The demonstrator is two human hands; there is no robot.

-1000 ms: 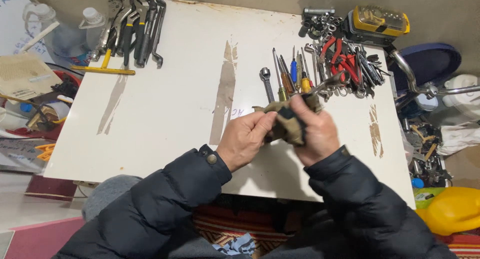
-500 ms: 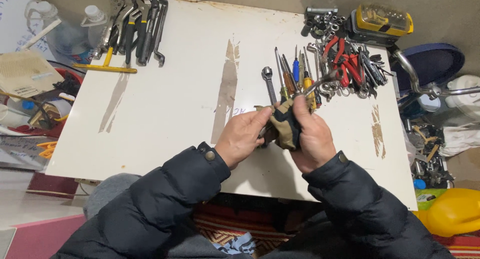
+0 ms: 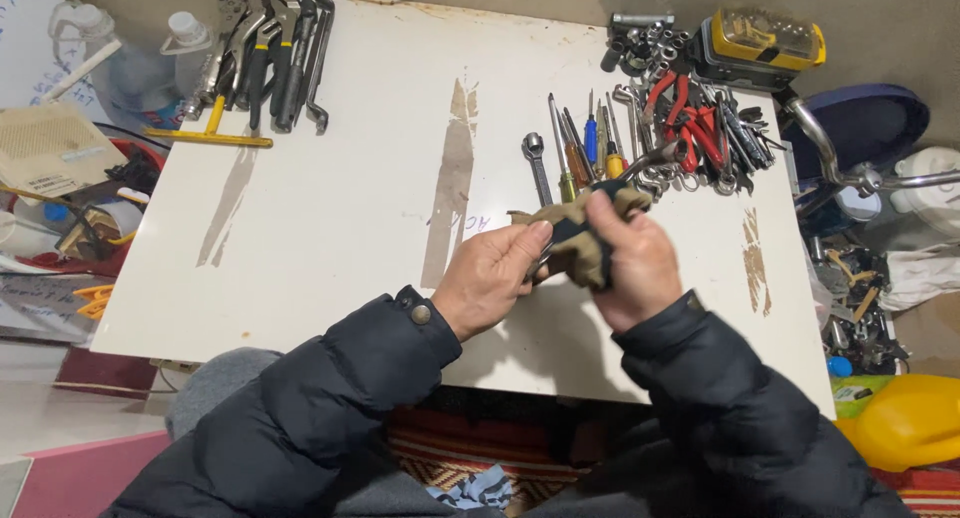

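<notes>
Both hands meet over the near middle of a white table (image 3: 350, 158). My left hand (image 3: 490, 278) grips one end of a tan cloth (image 3: 575, 240). My right hand (image 3: 632, 260) closes around the cloth's other end, which is wrapped about a dark-handled tool (image 3: 640, 168) whose metal jaws stick out up and to the right. Just beyond my hands lies a row of screwdrivers (image 3: 580, 148) and a wrench (image 3: 537, 163).
A heap of red-handled pliers and sockets (image 3: 700, 128) and a yellow bit case (image 3: 765, 43) sit at the far right. Pliers and wrenches (image 3: 265, 53) lie at the far left, with a yellow T-handle tool (image 3: 205, 133). Clutter surrounds the table on both sides.
My hands have shifted slightly on the cloth and tool, rubbing it; the tool's jaws now point more up and to the right. Nothing else on the table has moved.
</notes>
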